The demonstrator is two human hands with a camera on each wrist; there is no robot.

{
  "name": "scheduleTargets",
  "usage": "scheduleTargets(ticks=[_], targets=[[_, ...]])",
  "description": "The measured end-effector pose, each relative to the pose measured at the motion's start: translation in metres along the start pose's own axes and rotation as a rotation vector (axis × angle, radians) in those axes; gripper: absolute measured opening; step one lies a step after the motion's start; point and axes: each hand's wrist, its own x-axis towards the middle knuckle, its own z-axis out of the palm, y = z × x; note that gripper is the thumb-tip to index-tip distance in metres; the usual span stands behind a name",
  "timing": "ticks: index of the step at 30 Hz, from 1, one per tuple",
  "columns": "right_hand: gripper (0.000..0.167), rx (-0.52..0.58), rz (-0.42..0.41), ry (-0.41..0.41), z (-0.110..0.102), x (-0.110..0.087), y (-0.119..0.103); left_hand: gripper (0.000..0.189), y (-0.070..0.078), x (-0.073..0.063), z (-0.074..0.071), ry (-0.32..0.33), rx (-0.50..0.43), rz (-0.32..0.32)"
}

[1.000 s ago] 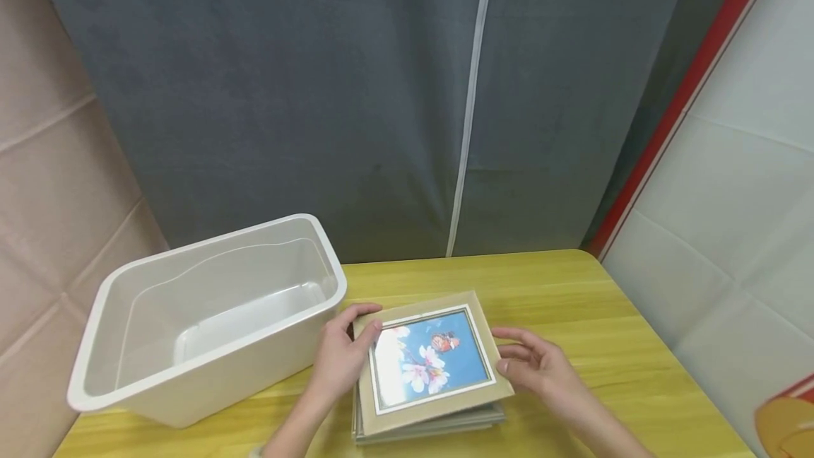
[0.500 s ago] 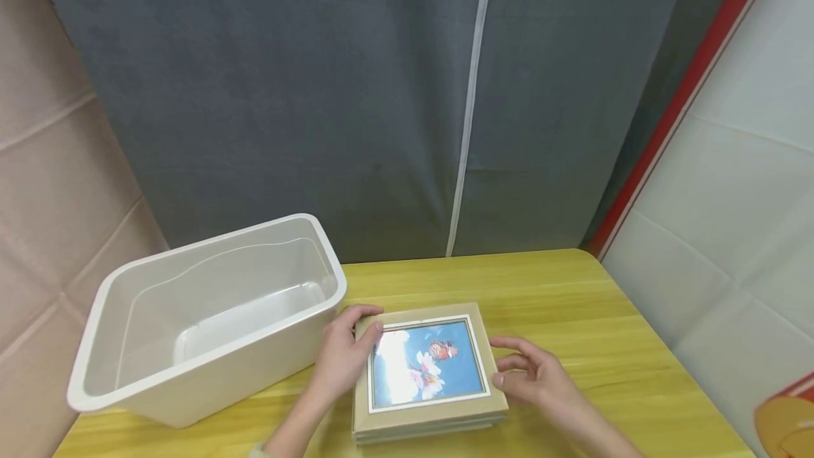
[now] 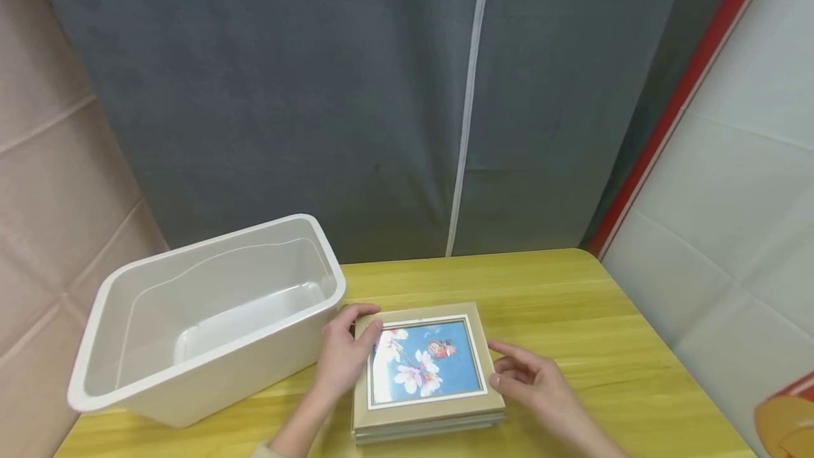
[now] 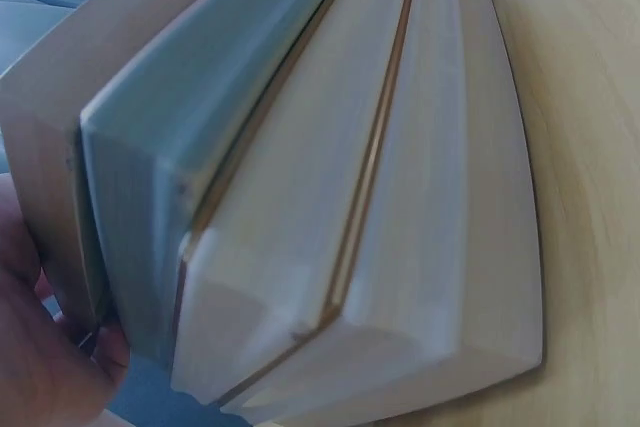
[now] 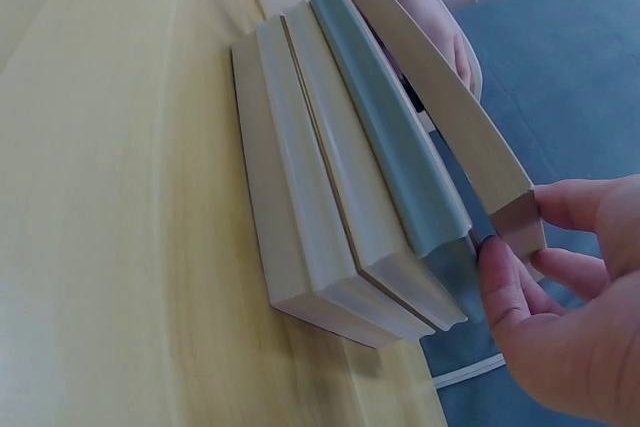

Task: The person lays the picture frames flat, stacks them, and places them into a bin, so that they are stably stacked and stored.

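Observation:
In the head view a tan picture frame [image 3: 422, 362] with a butterfly-and-blossom picture tops a stack of frames [image 3: 432, 434] on the table. My left hand [image 3: 343, 355] grips its left edge, thumb on the top face. At the right edge, my right hand [image 3: 534, 382] pinches it, fingers bent. The right wrist view has the right-hand fingers [image 5: 575, 202] at the corner of this top frame [image 5: 450, 107], with a narrow gap over the blue-green frame [image 5: 385, 127] beneath. Several cream frames [image 4: 290, 187] lie lower, edges roughly aligned. The left fingertips are partly hidden.
A white plastic bin [image 3: 242, 373] stands left of the stack, close to the left hand. The wooden table [image 3: 540, 288] ends at a grey curtain [image 3: 286, 90] behind. A white panel [image 3: 731, 232] with a red border rises on the right.
The top frame, tilted and turned a second ago, has come down and squared up with the stack. The right hand has moved slightly down and left with it; the left hand stays about the same.

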Motion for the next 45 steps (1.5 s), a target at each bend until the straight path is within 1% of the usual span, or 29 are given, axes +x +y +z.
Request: scheduleTargets(ticks=[2, 4, 6, 9, 12, 14, 17, 19, 21, 23, 25, 27, 30, 33, 35, 38, 40, 42, 45], targets=[[0.056, 0.000, 0.000, 0.008, 0.002, 0.000, 0.000, 0.021, 0.000, 0.000, 0.001, 0.027, 0.000, -0.003], [0.056, 0.004, 0.007, 0.013, 0.003, 0.000, 0.001, 0.021, 0.000, 0.000, 0.001, 0.050, 0.013, 0.008], [0.054, 0.012, -0.003, 0.012, 0.004, 0.000, 0.002, 0.020, -0.002, 0.000, 0.002, 0.065, 0.035, 0.028], [0.052, 0.028, -0.015, 0.004, 0.004, 0.001, 0.004, 0.020, -0.003, 0.000, 0.001, 0.078, 0.063, 0.055], [0.050, 0.035, -0.039, -0.017, 0.004, 0.003, 0.006, 0.020, -0.004, 0.000, 0.000, 0.085, 0.076, 0.069], [0.049, 0.032, -0.065, -0.033, 0.003, 0.004, 0.007, 0.019, -0.005, 0.000, 0.000, 0.088, 0.084, 0.077], [0.044, 0.028, -0.100, -0.035, 0.000, 0.008, 0.005, 0.020, -0.004, -0.001, -0.002, 0.089, 0.101, 0.097], [0.040, 0.018, -0.138, -0.015, -0.002, 0.011, 0.001, 0.022, -0.002, -0.003, -0.004, 0.092, 0.123, 0.131], [0.037, 0.011, -0.170, 0.017, -0.004, 0.015, -0.006, 0.024, 0.003, -0.006, -0.006, 0.097, 0.150, 0.187], [0.036, 0.006, -0.186, 0.052, -0.006, 0.021, -0.015, 0.026, 0.009, -0.010, -0.010, 0.107, 0.191, 0.264], [0.036, 0.000, -0.187, 0.074, -0.007, 0.028, -0.026, 0.031, 0.018, -0.015, -0.017, 0.119, 0.232, 0.361], [0.036, -0.001, -0.173, 0.079, -0.006, 0.037, -0.037, 0.035, 0.027, -0.020, -0.026, 0.132, 0.272, 0.454], [0.037, -0.003, -0.170, 0.044, 0.001, 0.053, -0.051, 0.044, 0.039, -0.030, -0.046, 0.162, 0.314, 0.564], [0.038, 0.002, -0.196, -0.005, 0.011, 0.070, -0.061, 0.050, 0.046, -0.037, -0.069, 0.203, 0.325, 0.618], [0.038, 0.017, -0.217, -0.035, 0.020, 0.081, -0.066, 0.048, 0.048, -0.040, -0.087, 0.234, 0.323, 0.620], [0.039, 0.038, -0.248, -0.074, 0.031, 0.096, -0.075, 0.042, 0.046, -0.039, -0.115, 0.329, 0.335, 0.619], [0.040, 0.057, -0.262, -0.095, 0.037, 0.105, -0.082, 0.041, 0.044, -0.039, -0.133, 0.387, 0.345, 0.581], [0.040, 0.070, -0.276, -0.121, 0.043, 0.112, -0.089, 0.042, 0.039, -0.040, -0.149, 0.465, 0.366, 0.552], [0.040, 0.099, -0.277, -0.169, 0.056, 0.125, -0.096, 0.046, 0.029, -0.043, -0.174, 0.555, 0.395, 0.470]])
